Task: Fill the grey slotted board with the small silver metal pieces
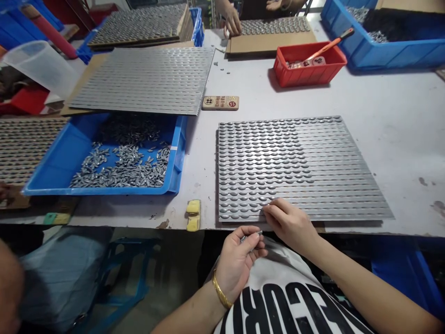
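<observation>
My left hand is curled just off the table's front edge, closed on small grey metal pieces that peek out between thumb and fingers. My right hand pinches at the near rows of a silver slotted board; whatever is between its fingertips is hidden. Oval grey metal pieces fill the board's left and middle slots in overlapping rows, while the right part shows bare slots.
To the left, a blue bin holds many loose metal pieces, with another slotted board resting over its back. A phone-shaped case, a red box and yellow blocks lie around. Across the table, a person's hand touches another board.
</observation>
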Demonstrator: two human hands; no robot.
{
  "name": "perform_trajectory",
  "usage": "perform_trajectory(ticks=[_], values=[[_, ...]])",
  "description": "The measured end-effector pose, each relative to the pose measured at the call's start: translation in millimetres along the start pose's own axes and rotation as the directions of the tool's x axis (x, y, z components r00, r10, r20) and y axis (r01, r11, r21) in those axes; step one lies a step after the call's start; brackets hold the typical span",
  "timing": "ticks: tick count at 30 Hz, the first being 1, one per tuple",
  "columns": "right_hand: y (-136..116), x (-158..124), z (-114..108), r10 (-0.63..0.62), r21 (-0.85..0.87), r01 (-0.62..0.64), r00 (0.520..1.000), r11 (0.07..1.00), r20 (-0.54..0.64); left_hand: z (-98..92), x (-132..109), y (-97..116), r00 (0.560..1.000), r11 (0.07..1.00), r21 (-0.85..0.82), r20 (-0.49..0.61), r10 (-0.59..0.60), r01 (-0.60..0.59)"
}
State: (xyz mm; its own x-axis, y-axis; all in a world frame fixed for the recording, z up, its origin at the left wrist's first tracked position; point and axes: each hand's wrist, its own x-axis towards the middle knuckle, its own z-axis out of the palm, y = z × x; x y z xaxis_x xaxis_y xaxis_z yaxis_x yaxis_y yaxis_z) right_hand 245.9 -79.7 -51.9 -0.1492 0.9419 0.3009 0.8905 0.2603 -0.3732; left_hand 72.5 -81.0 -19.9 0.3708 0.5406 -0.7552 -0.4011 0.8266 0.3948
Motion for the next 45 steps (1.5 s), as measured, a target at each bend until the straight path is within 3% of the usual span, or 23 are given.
perform_trajectory(ticks=[7, 13, 19, 23, 27, 37, 45], values=[[-5, -6, -12, 0.018, 0.214, -0.006, 0.998, 0.977, -0.053, 0.5, 0, 1, 0.999, 0.999, -0.028, 0.0, 0.035, -0.035], [-27, -20, -24, -0.061, 0.398, 0.063, 0.998, 0.915, -0.018, 5.5, 3, -2, 0.994, 0.994, -0.087, 0.092, 0.068, -0.06], [-19, -26, -22, -0.029, 0.298, 0.029, 1.0, 0.954, -0.003, 8.6, 6, -5, 0.978, 0.998, -0.064, 0.206, -0.008, 0.021], [0, -24, -27, 0.055, 0.38, -0.03, 0.997, 0.924, -0.054, 9.7, 2, 0, 0.99, 0.996, -0.056, 0.126, -0.063, 0.071], [16, -18, -29, 0.098, 0.372, -0.081, 0.995, 0.925, -0.027, 9.6, 0, 0, 0.995, 0.995, -0.005, 0.03, -0.099, 0.099], [18, -12, -17, 0.071, 0.097, -0.068, 0.997, 0.993, -0.025, 10.3, 1, -1, 0.995, 0.994, 0.049, 0.034, -0.098, 0.096], [20, -11, -20, 0.059, 0.098, -0.059, 0.998, 0.993, 0.005, 6.7, 0, -2, 0.999, 0.999, 0.023, 0.025, -0.048, 0.047]])
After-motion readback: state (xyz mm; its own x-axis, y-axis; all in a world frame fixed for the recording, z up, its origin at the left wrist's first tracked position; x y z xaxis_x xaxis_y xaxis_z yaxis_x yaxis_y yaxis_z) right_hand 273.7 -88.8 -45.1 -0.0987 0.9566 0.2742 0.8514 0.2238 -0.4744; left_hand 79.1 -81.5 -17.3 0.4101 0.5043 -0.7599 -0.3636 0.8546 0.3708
